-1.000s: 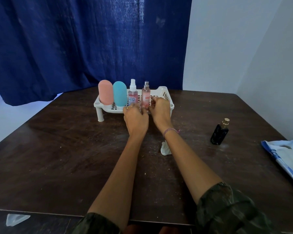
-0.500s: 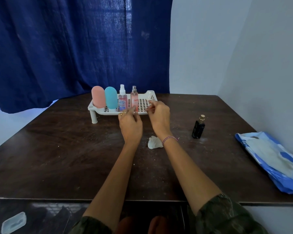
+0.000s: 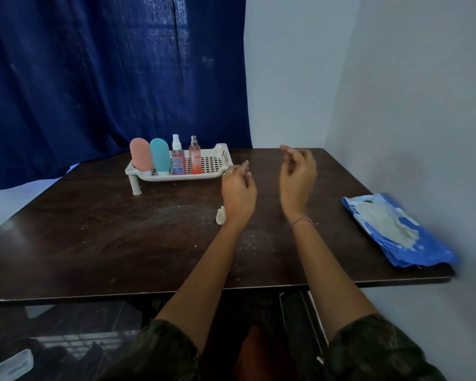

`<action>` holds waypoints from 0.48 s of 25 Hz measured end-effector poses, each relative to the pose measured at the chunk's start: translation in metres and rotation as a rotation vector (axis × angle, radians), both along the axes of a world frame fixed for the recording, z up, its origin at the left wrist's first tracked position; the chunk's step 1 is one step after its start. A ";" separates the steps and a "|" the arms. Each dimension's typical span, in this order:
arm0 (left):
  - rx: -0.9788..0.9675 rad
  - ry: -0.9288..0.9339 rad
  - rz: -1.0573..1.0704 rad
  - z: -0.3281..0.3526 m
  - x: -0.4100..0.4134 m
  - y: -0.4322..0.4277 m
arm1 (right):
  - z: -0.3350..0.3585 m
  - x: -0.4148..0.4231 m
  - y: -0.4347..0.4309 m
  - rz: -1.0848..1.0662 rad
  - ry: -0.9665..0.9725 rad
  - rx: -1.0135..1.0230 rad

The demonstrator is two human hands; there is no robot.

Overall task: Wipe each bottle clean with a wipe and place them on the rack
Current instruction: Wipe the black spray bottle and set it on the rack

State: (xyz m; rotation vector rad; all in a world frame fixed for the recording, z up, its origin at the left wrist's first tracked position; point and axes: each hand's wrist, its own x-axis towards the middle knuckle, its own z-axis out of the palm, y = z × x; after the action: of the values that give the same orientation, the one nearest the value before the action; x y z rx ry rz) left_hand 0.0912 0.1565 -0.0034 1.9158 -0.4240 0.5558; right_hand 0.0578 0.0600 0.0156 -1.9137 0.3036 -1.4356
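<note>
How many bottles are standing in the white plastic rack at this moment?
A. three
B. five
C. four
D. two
C: the white plastic rack holds four upright bottles in a row: the pink rounded bottle, the teal rounded bottle, the clear spray bottle with a white cap and the pink spray bottle with a silver cap.

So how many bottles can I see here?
4, all upright in a row on the white rack: from the left, a pink bottle, a teal bottle, a clear spray bottle and an orange-pink spray bottle. The left hand or right hand may hide another.
</note>
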 end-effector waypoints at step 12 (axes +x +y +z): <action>0.189 0.116 -0.213 -0.033 -0.006 -0.065 | -0.062 -0.008 -0.057 0.003 0.162 0.257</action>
State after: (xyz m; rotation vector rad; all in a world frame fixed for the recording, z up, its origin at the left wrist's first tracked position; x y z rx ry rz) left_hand 0.0852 0.0917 -0.0368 2.0392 -0.6150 0.2714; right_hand 0.0502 0.0032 -0.0466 -1.8190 0.5345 -1.1790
